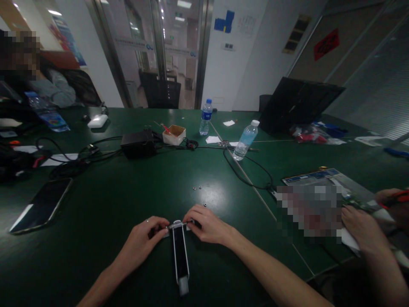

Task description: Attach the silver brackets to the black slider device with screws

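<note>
A narrow black device with a white frame (180, 253) lies lengthwise on the green table in front of me. Across its far end runs a thin metal rod (177, 224). My left hand (147, 233) pinches the rod's left end between thumb and fingers. At the rod's right end my right hand (203, 224) is also closed in a pinch. Small whitish bits show under the fingertips on both sides, too small to name. A pale translucent block (183, 285) sits at the device's near end. Several small nuts (200, 187) lie just beyond my right hand.
A phone (43, 205) lies at left. Beyond are a black box with cables (138, 143), a small open box (174, 135) and two water bottles (245, 140). At right, a co-worker's hand (361, 219) is beside a panel with circuit boards (358, 192).
</note>
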Tool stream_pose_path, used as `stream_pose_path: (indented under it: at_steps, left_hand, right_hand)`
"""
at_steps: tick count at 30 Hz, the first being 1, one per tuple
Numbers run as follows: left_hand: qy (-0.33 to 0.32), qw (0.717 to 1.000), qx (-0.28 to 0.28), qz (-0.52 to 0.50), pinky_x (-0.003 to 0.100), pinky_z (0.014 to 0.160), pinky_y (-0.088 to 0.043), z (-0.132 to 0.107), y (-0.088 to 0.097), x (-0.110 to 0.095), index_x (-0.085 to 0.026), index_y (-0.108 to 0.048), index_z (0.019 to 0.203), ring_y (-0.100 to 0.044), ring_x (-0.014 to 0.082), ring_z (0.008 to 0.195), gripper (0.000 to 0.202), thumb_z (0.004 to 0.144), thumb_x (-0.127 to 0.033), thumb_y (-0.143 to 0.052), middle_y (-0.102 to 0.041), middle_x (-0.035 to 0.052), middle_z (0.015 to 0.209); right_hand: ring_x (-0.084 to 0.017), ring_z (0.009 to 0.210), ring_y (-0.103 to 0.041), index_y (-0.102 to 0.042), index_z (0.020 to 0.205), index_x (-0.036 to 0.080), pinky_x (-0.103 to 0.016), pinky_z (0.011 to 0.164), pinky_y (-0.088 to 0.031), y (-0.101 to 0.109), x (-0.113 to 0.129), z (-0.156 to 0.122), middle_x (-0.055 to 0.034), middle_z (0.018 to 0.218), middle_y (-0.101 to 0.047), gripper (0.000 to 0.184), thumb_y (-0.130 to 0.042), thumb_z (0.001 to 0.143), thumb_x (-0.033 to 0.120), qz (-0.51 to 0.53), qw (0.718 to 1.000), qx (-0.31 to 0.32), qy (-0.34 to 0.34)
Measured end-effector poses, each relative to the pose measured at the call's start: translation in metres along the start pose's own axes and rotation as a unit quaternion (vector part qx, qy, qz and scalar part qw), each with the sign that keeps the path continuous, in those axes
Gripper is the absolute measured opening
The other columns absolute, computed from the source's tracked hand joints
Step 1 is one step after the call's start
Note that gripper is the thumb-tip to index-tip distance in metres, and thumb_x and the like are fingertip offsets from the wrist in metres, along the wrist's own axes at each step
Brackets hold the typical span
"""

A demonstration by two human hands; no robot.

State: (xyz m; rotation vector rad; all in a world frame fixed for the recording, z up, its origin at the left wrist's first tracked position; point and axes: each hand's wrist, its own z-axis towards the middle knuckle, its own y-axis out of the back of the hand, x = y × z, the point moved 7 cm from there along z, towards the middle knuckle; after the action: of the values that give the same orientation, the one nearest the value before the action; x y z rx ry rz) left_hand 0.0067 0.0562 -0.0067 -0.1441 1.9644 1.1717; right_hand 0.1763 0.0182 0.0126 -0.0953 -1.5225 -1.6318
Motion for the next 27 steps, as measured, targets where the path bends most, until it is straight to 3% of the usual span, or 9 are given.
stream_pose_path:
  at_steps: [6,13,19,27]
  left_hand:
    - [-0.016,1.000,0.000,-0.006,0.028,0.066,-0.046,0.001,-0.002,0.000,-0.023,-0.063,0.110,-0.055,0.0184,0.075,0.034,0.090,-0.043,-0.044,-0.063,0.0030,0.093]
    - [-0.029,0.999,0.006,-0.016,0.027,0.067,-0.047,0.000,-0.005,0.001,-0.023,-0.063,0.112,-0.055,0.0178,0.077,0.031,0.090,-0.035,-0.044,-0.062,0.0031,0.101]
    - [-0.036,0.999,-0.001,-0.012,0.027,0.067,-0.048,0.000,-0.008,0.001,-0.023,-0.062,0.114,-0.056,0.0185,0.077,0.033,0.090,-0.035,-0.045,-0.062,0.0051,0.105]
    - [-0.095,0.995,-0.022,0.019,0.025,0.066,-0.051,-0.002,-0.007,-0.005,-0.020,-0.061,0.116,-0.058,0.0174,0.079,0.033,0.092,-0.032,-0.042,-0.061,0.0067,0.107]
  right_hand:
    - [-0.018,0.089,-0.054,-0.060,0.100,0.017,-0.034,0.081,-0.044,0.005,-0.006,-0.002,-0.0057,0.095,-0.063,0.019,-0.053,0.082,0.014,-0.034,0.999,-0.041,0.005]
    - [-0.027,0.107,-0.047,-0.057,0.118,0.016,-0.044,0.089,-0.043,0.036,-0.041,-0.003,-0.0140,0.113,-0.058,0.030,-0.049,0.089,0.020,-0.162,0.967,-0.154,-0.119]
    - [-0.034,0.119,-0.036,-0.055,0.126,0.021,-0.054,0.097,-0.036,0.029,-0.058,0.006,-0.0158,0.130,-0.047,0.036,-0.051,0.092,0.031,-0.238,0.949,-0.120,-0.169]
    - [-0.029,0.110,-0.042,-0.067,0.095,0.018,-0.045,0.089,-0.040,0.026,-0.054,0.009,-0.0124,0.111,-0.058,0.015,-0.052,0.092,0.020,-0.254,0.947,-0.102,-0.170]
